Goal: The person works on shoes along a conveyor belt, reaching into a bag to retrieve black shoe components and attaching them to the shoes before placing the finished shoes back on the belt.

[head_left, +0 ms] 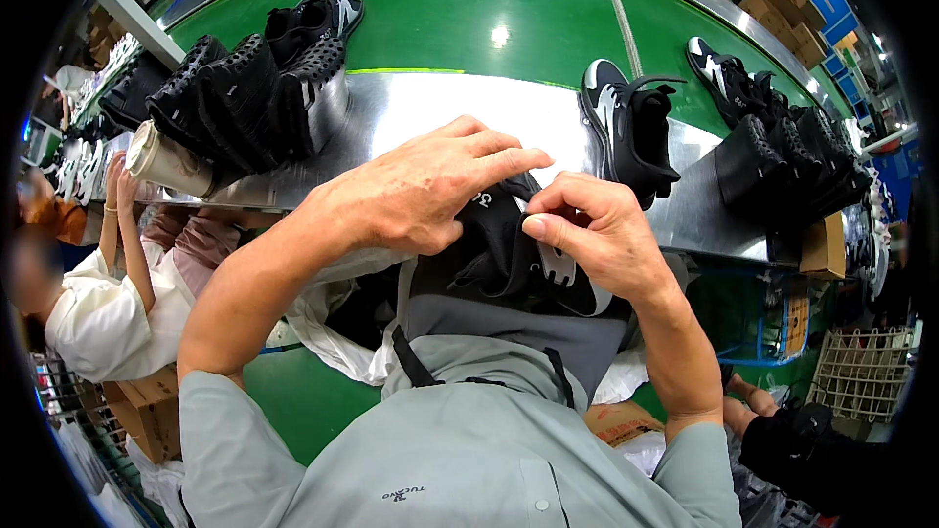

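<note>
Close to my body, at the metal bench's near edge, lies a black sneaker (501, 252) with a white-and-grey sole. My left hand (430, 186) reaches over the top of it, index finger stretched out, thumb curled against the shoe's upper; its other fingertips are partly hidden. Thumb and index finger of my right hand (611, 235) pinch at the upper's edge, by a small pale patch. Whatever detail lies inside that pinch is hidden. Just beyond my right hand stands another black sneaker (631, 127) with a grey-white side stripe.
Several black shoes (245, 88) stand in a row on the left, beside a lidded paper cup (168, 158). More black shoes (782, 152) line the right. Beyond the metal bench (440, 117) runs a green conveyor belt (489, 24). A co-worker in white (112, 308) sits at the left.
</note>
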`<state>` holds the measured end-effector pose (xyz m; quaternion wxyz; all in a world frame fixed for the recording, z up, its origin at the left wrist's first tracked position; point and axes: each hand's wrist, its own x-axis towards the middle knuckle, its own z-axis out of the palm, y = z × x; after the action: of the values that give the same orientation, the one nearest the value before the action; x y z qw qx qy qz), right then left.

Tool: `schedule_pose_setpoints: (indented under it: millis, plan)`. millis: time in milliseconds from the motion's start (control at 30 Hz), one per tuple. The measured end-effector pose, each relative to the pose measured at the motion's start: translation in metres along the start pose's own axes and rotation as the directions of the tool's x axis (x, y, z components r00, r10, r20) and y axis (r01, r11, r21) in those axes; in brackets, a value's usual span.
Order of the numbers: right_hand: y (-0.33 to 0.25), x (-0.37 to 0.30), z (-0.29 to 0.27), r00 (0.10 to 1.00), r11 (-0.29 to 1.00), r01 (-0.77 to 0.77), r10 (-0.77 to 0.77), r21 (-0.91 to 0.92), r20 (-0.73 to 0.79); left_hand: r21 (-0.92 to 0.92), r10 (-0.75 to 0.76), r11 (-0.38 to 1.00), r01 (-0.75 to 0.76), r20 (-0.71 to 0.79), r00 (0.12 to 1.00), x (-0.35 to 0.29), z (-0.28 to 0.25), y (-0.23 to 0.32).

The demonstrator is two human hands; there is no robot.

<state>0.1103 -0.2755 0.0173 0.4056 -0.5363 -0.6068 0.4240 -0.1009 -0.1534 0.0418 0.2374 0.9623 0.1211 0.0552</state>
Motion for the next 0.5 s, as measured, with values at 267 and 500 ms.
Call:
schedule_pose_setpoints:
  millis: [267, 500]
  plan:
    - [-0.006, 0.02, 0.014, 0.999, 0.986, 0.01, -0.005, -0.166, 0.032, -0.087, -0.047, 0.995, 0.045, -0.024, 0.999, -0.007, -0.001, -0.004]
    - [0.004, 0.042, 0.015, 0.888, 0.919, 0.193, -0.313, -0.343, -0.337, -0.395, -0.504, 0.833, 0.388, -0.25, 0.827, -0.025, 0.024, -0.031]
